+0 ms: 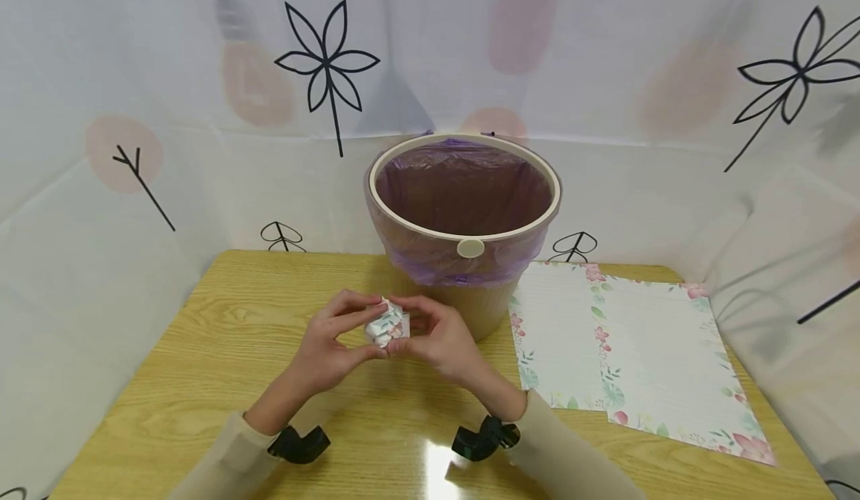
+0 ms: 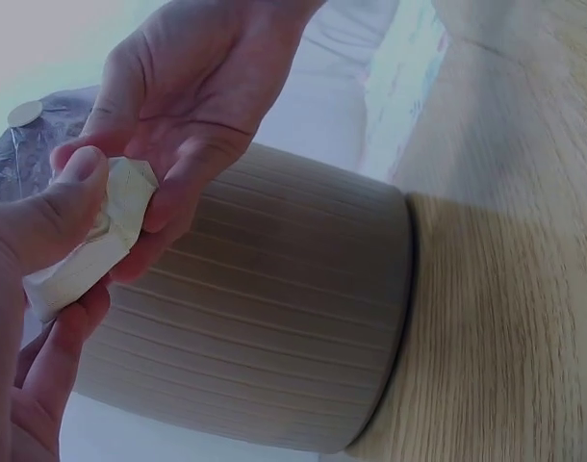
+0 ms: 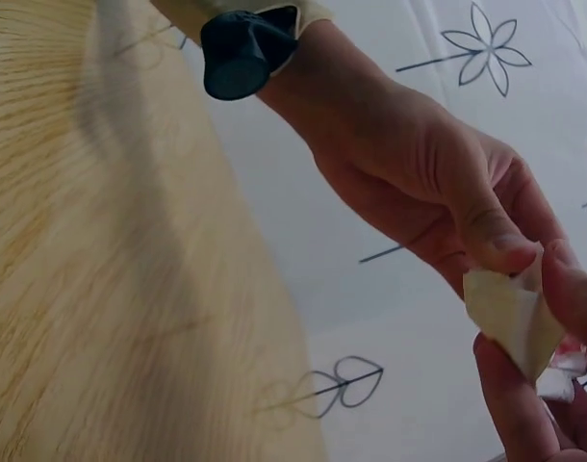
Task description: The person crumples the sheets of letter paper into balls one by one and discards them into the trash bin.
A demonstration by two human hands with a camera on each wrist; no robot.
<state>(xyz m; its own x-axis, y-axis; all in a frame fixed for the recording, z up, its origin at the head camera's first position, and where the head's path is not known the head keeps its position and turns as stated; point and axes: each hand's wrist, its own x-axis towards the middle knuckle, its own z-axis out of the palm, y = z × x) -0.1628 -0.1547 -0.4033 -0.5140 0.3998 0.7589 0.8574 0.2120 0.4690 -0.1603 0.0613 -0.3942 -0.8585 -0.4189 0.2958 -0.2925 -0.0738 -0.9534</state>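
Between both hands, over the table in front of the bin, is a crumpled ball of floral paper (image 1: 387, 324), white with pink and green print. My left hand (image 1: 329, 345) pinches it from the left, thumb below and fingers above. From the right, my right hand (image 1: 440, 339) pinches the same ball between thumb and fingers. In the left wrist view the folded paper (image 2: 101, 236) shows its plain, creased side. The right wrist view has the paper (image 3: 513, 313) held by the fingertips of both hands at the right edge.
A beige ribbed bin (image 1: 463, 306) lined with a purple plastic bag (image 1: 403, 254) stands behind the hands. To its right, two flat floral-bordered sheets lie overlapping, a left sheet (image 1: 558, 336) and a right sheet (image 1: 678, 358). A patterned white cloth (image 1: 201, 52) hangs behind the wooden table (image 1: 222, 328).
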